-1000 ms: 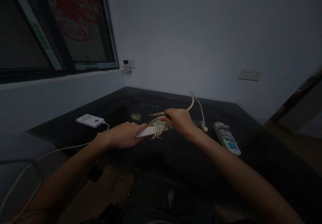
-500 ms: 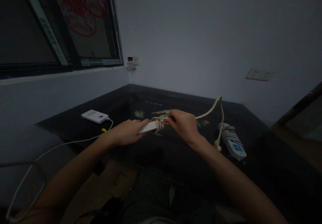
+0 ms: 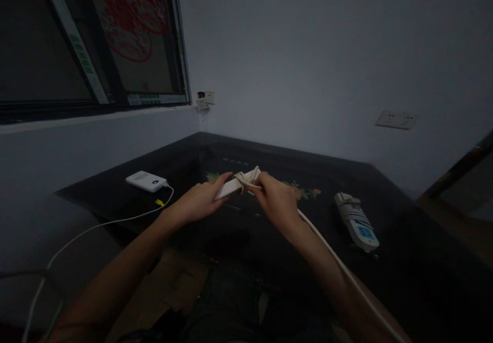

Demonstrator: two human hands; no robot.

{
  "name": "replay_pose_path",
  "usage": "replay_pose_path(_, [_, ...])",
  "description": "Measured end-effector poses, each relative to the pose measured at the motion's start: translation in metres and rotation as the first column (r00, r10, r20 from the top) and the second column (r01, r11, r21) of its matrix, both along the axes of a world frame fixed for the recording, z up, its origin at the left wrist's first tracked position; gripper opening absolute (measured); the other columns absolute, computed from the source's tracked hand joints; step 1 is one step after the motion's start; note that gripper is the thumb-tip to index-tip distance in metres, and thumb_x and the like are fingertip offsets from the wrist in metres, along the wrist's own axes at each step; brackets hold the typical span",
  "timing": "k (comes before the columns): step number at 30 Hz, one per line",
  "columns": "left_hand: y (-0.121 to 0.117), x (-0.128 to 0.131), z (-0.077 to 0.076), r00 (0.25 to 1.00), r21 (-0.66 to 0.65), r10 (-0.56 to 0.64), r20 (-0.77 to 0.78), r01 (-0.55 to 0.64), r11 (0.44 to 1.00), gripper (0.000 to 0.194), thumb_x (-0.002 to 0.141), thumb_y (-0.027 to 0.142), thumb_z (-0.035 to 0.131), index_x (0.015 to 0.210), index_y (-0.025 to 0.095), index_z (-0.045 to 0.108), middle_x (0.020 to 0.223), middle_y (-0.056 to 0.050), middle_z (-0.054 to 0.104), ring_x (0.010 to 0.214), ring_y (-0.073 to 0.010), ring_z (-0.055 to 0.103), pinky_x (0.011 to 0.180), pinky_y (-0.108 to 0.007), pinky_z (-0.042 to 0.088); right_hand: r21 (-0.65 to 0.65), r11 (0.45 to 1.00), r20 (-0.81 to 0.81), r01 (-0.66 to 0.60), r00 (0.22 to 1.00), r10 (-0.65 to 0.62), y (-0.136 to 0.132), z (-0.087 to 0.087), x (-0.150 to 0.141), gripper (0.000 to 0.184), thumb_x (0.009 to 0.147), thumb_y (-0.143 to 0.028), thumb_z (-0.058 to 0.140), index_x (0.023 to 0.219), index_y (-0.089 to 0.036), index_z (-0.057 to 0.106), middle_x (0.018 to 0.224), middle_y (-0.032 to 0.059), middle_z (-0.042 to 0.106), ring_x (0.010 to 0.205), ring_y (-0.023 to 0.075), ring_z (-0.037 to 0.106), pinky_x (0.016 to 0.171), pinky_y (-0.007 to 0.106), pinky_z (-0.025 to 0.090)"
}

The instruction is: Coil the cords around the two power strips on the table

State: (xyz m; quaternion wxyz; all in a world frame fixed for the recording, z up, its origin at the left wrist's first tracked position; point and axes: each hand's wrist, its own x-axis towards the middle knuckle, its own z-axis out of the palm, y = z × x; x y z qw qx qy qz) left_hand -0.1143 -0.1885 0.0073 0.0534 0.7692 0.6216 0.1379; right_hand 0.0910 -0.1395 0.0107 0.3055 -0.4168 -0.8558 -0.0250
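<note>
My left hand (image 3: 200, 202) grips one end of a flat white power strip (image 3: 234, 186) held above the dark glass table (image 3: 269, 158). A cream cord (image 3: 346, 276) is wound in loops round the strip's far end. My right hand (image 3: 275, 199) is closed on that cord beside the loops. The loose length of cord trails down along my right forearm toward the lower right edge of the view.
A second white power strip with its cord wrapped round it (image 3: 356, 222) lies on the table at the right. A white power bank (image 3: 148, 181) with a white cable lies at the left. Wall sockets (image 3: 396, 119) sit on the wall, and a window (image 3: 96, 40) is at the left.
My right hand has swung the loose cord from the far right side of the table over to the near side, along my forearm. The strip has tilted up a little.
</note>
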Motion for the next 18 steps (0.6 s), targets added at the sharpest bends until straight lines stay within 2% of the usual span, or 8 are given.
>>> replay_pose_path(3, [0.003, 0.002, -0.008, 0.995, 0.044, -0.034, 0.098, 0.030, 0.999, 0.066, 0.091, 0.034, 0.043, 0.149, 0.022, 0.015, 0.136, -0.017, 0.052, 0.115, -0.0290, 0.057, 0.092, -0.039, 0.044, -0.093, 0.996, -0.020, 0.001, 1.000, -0.002, -0.001, 0.002, 0.000, 0.012, 0.090, -0.031, 0.054, 0.089, -0.020, 0.060, 0.079, 0.0043, 0.069, 0.071, 0.0191, 0.063, 0.056, 0.025, 0.027])
replay_pose_path(8, [0.009, 0.007, -0.018, 0.964, 0.137, -0.095, 0.250, 0.062, 0.989, 0.066, 0.090, 0.032, 0.044, 0.149, 0.024, 0.015, 0.147, -0.013, 0.040, 0.127, -0.0272, 0.047, 0.101, -0.040, 0.039, -0.225, 0.972, -0.118, -0.067, 0.992, 0.041, -0.006, -0.002, 0.003, 0.024, 0.094, -0.031, 0.046, 0.082, -0.020, 0.063, 0.074, 0.0046, 0.068, 0.071, 0.0185, 0.062, 0.059, 0.024, 0.030])
replay_pose_path(14, [0.011, 0.020, -0.028, 0.906, 0.103, -0.087, 0.413, 0.048, 0.994, 0.068, 0.089, 0.036, 0.048, 0.149, 0.024, 0.018, 0.146, -0.012, 0.041, 0.121, -0.0281, 0.051, 0.100, -0.042, 0.040, -0.325, 0.923, -0.281, -0.204, 0.953, 0.111, -0.006, -0.023, 0.018, 0.028, 0.096, -0.030, 0.037, 0.084, -0.020, 0.061, 0.071, 0.0017, 0.062, 0.067, 0.0161, 0.056, 0.061, 0.024, 0.032])
replay_pose_path(18, [0.014, 0.029, -0.037, 0.827, 0.101, -0.105, 0.553, 0.059, 0.993, 0.069, 0.088, 0.036, 0.049, 0.149, 0.024, 0.017, 0.145, -0.011, 0.042, 0.118, -0.0272, 0.054, 0.099, -0.041, 0.041, -0.375, 0.873, -0.415, -0.312, 0.898, 0.143, -0.006, -0.042, 0.028, 0.027, 0.094, -0.035, 0.038, 0.082, -0.019, 0.056, 0.065, -0.0017, 0.051, 0.060, 0.0135, 0.048, 0.057, 0.024, 0.031])
